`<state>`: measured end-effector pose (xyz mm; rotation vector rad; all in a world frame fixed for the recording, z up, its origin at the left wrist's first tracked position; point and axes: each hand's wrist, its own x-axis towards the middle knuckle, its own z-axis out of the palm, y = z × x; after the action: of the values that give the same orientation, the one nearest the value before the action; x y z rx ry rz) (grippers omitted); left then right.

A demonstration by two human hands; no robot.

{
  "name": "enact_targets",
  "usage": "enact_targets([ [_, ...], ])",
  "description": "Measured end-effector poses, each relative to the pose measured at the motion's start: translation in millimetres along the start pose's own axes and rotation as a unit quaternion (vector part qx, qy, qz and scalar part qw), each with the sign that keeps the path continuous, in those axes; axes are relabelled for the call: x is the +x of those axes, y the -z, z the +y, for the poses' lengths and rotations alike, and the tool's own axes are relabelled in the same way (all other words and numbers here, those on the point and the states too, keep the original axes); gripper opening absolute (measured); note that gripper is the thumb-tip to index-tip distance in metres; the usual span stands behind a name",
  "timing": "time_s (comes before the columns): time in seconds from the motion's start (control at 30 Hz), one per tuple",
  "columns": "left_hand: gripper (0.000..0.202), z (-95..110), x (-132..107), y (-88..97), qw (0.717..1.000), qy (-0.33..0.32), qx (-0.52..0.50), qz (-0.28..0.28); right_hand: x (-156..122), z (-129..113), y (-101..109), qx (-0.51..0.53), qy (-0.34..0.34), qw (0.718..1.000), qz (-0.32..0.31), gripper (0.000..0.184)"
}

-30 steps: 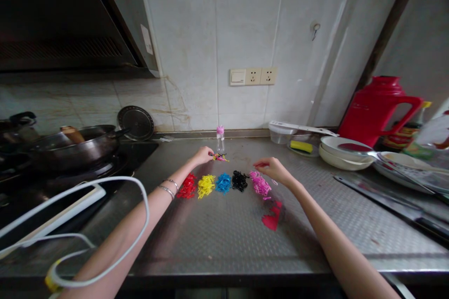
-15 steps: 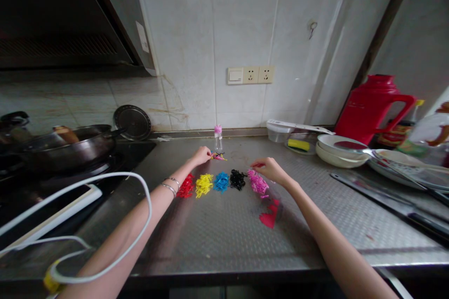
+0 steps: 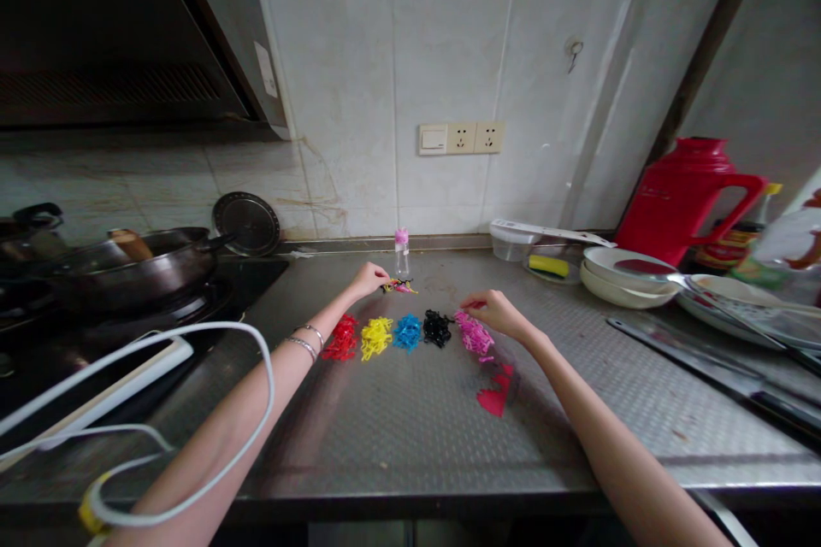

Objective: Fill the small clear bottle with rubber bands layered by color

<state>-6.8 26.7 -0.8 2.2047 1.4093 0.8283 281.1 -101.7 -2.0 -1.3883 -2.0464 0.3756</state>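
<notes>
My left hand (image 3: 369,279) is closed, its fingertips pinched on a small mixed-colour bunch of rubber bands (image 3: 402,285) at the back of the steel counter. My right hand (image 3: 495,311) has its fingers pressed together just over the upper edge of the pink rubber bands (image 3: 475,338); whatever is between them is too small to make out. In a row to the left lie black bands (image 3: 437,329), blue bands (image 3: 406,332), yellow bands (image 3: 375,338) and red bands (image 3: 341,337). A clear bottle with a pink cap (image 3: 401,253) stands behind the mixed bunch.
A torn red piece (image 3: 496,393) lies in front of the pink pile. On the right are a knife (image 3: 680,359), stacked bowls (image 3: 625,286), a plastic tub (image 3: 510,244) and a red thermos (image 3: 680,201). A pan (image 3: 147,261) and a white cable (image 3: 266,376) are on the left.
The view has shifted very slightly. My left fingertips have moved a little at the mixed bunch, and my right hand stays over the edge of the pink pile.
</notes>
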Motion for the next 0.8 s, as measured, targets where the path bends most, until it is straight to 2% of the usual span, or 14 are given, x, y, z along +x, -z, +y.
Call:
enact_targets([
  [0.17,0.029,9,-16,10.1,0.996,0.067,-0.059,-0.024,0,1,-1,-0.001,-0.008,1.0,-0.008,0.024],
  [0.3,0.027,16,-31,20.3,0.993,0.075,-0.084,-0.026,-1,1,-1,-0.015,-0.004,1.0,-0.009,0.024],
  [0.4,0.024,17,-42,25.5,0.995,0.05,-0.073,-0.036,0,-1,-2,-0.025,-0.005,1.0,-0.01,0.024],
  [0.53,0.02,15,-58,27.9,0.995,-0.022,-0.075,-0.065,0,-1,-4,-0.027,-0.009,1.0,-0.008,0.025],
  [0.8,0.022,31,-85,29.8,0.98,-0.06,-0.046,-0.187,0,-1,-7,-0.028,-0.002,0.999,-0.017,0.024],
])
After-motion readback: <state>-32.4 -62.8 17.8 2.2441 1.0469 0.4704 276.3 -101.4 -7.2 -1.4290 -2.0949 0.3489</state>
